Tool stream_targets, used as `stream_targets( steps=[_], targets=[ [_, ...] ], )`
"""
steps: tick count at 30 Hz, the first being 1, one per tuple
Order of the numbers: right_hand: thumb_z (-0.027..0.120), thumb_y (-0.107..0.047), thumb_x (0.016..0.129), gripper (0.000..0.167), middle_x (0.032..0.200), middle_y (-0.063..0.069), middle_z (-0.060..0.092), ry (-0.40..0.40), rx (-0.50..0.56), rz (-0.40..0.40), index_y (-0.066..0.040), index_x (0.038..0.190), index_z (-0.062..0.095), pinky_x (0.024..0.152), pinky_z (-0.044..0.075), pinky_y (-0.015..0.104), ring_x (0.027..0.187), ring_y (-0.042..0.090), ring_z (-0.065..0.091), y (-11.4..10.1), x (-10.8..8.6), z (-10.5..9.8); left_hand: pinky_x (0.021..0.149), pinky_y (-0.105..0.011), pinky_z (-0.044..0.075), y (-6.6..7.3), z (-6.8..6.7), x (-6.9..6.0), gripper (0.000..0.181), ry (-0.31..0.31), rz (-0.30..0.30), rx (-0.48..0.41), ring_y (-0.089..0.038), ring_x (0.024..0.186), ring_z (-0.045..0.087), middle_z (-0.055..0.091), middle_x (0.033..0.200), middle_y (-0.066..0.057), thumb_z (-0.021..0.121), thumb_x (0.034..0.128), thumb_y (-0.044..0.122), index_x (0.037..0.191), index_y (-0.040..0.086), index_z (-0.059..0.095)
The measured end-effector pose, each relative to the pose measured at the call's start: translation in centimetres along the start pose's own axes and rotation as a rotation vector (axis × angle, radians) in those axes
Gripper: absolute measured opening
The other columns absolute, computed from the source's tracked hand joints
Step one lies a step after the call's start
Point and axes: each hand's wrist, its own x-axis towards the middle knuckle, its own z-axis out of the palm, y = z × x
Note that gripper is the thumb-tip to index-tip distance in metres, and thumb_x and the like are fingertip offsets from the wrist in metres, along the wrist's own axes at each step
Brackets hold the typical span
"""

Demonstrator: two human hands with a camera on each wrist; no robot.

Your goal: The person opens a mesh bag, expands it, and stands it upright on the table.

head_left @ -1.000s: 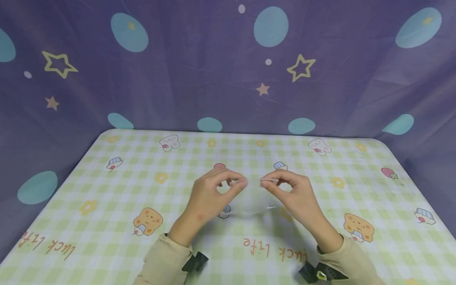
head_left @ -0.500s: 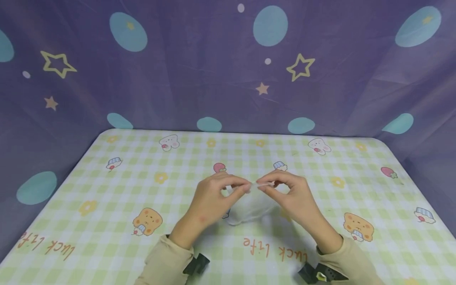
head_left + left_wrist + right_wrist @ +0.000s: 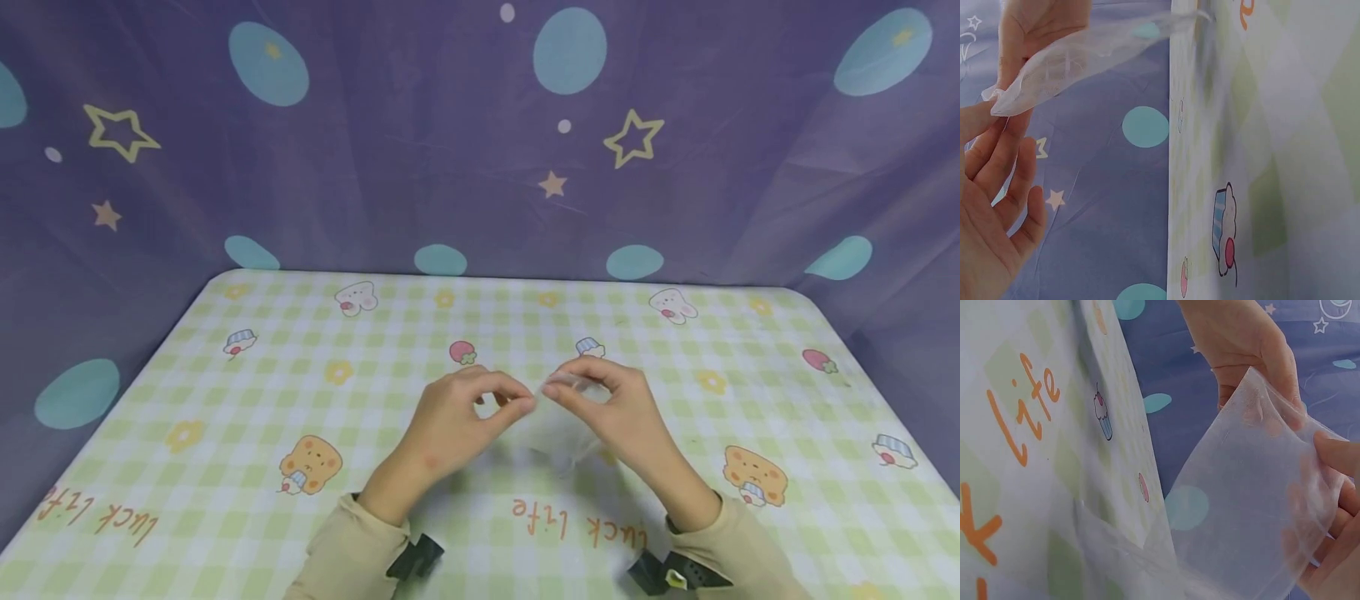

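Observation:
A thin, translucent white mesh bag hangs between my two hands over the middle of the table. My left hand pinches its upper edge between thumb and fingertips. Opposite, my right hand pinches the same edge, and the fingertips of both hands are close together. In the left wrist view the bag slants away from the left thumb, showing a fine weave. Spread wide in the right wrist view, the bag shows the right fingers through it. Its lower part droops towards the table.
A green-and-white checked tablecloth printed with cartoons covers the table. Behind it hangs a purple curtain with stars and ovals. Dark camera straps sit on both sleeved wrists.
My hands have come closer together, the left moving slightly right and down. The bag's lower edge has shifted right, and more of its upper part shows at my right fingers.

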Motion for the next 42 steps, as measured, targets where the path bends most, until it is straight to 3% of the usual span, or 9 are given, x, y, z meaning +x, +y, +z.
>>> stream_targets(
  steps=[6, 10, 15, 19, 27, 31, 35, 39, 42],
  targets=[
    [0.074, -0.012, 0.089, 0.005, 0.087, -0.006, 0.072, -0.016, 0.033, -0.032, -0.016, 0.092, 0.075, 0.078, 0.049, 0.030, 0.084, 0.015, 0.063, 0.07, -0.02, -0.01, 0.077, -0.037, 0.051, 0.23, -0.01, -0.07, 0.021, -0.071, -0.090, -0.060, -0.002, 0.084, 0.058, 0.067, 0.091, 0.018, 0.064, 0.0958, 0.042, 0.106, 0.027, 0.075],
    [0.072, -0.009, 0.091, 0.007, 0.088, -0.005, 0.072, -0.035, 0.062, -0.069, -0.015, 0.091, 0.075, 0.080, 0.048, 0.030, 0.085, 0.015, 0.063, 0.07, -0.06, 0.04, 0.077, -0.037, 0.051, 0.23, 0.26, -0.17, 0.022, -0.079, -0.095, -0.078, -0.002, 0.084, 0.058, 0.066, 0.089, 0.017, 0.064, 0.0955, 0.042, 0.105, 0.026, 0.075],
    [0.070, -0.007, 0.091, 0.008, 0.091, -0.003, 0.072, -0.041, 0.073, -0.080, -0.013, 0.092, 0.075, 0.084, 0.049, 0.033, 0.088, 0.016, 0.064, -0.08, -0.14, 0.21, 0.075, -0.034, 0.051, 0.24, 0.43, -0.19, 0.013, -0.022, -0.083, -0.066, -0.002, 0.081, 0.059, 0.066, 0.084, 0.019, 0.072, 0.0907, 0.038, 0.094, 0.026, 0.076],
    [0.073, -0.008, 0.090, 0.011, 0.096, -0.003, 0.072, 0.007, 0.030, -0.072, -0.013, 0.099, 0.076, 0.086, 0.048, 0.034, 0.091, 0.014, 0.062, -0.19, -0.15, 0.16, 0.075, -0.031, 0.051, 0.27, 0.33, -0.16, 0.007, 0.023, -0.106, -0.069, -0.001, 0.080, 0.059, 0.067, 0.083, 0.020, 0.075, 0.0885, 0.034, 0.089, 0.027, 0.075],
    [0.074, 0.002, 0.086, 0.021, 0.100, 0.002, 0.072, 0.133, 0.013, -0.185, -0.010, 0.103, 0.074, 0.084, 0.045, 0.026, 0.091, 0.013, 0.063, -0.11, 0.29, -0.40, 0.076, -0.035, 0.051, 0.07, 0.20, 0.00, 0.007, 0.115, -0.150, -0.078, 0.001, 0.077, 0.060, 0.069, 0.083, 0.021, 0.072, 0.0912, 0.032, 0.091, 0.026, 0.076],
    [0.073, 0.004, 0.086, 0.022, 0.098, 0.002, 0.071, 0.135, 0.032, -0.204, -0.011, 0.101, 0.074, 0.081, 0.046, 0.026, 0.089, 0.012, 0.063, -0.13, 0.24, -0.32, 0.076, -0.040, 0.052, 0.01, 0.20, 0.05, 0.007, 0.142, -0.151, -0.103, -0.001, 0.079, 0.060, 0.069, 0.082, 0.020, 0.071, 0.0925, 0.030, 0.092, 0.024, 0.076],
    [0.074, 0.003, 0.086, 0.019, 0.099, 0.002, 0.069, 0.132, 0.042, -0.209, -0.010, 0.100, 0.074, 0.078, 0.046, 0.025, 0.088, 0.012, 0.062, -0.23, 0.14, -0.08, 0.074, -0.038, 0.052, 0.10, 0.23, 0.15, 0.009, 0.159, -0.150, -0.130, -0.002, 0.081, 0.061, 0.070, 0.082, 0.018, 0.069, 0.0940, 0.028, 0.093, 0.021, 0.076],
    [0.073, 0.005, 0.086, 0.016, 0.095, 0.005, 0.068, 0.145, 0.055, -0.233, -0.006, 0.097, 0.073, 0.076, 0.048, 0.024, 0.085, 0.013, 0.061, -0.32, 0.16, 0.05, 0.077, -0.035, 0.050, 0.29, 0.16, 0.26, 0.013, 0.172, -0.192, -0.221, -0.004, 0.084, 0.062, 0.071, 0.083, 0.015, 0.068, 0.0952, 0.029, 0.095, 0.019, 0.076],
    [0.073, 0.001, 0.087, 0.011, 0.091, 0.004, 0.069, 0.124, 0.062, -0.184, -0.006, 0.095, 0.074, 0.075, 0.048, 0.023, 0.082, 0.013, 0.062, -0.33, 0.07, 0.15, 0.081, -0.036, 0.048, 0.46, 0.07, 0.35, 0.015, 0.165, -0.235, -0.332, -0.007, 0.087, 0.063, 0.072, 0.084, 0.011, 0.067, 0.0955, 0.028, 0.097, 0.016, 0.076]
  ],
)
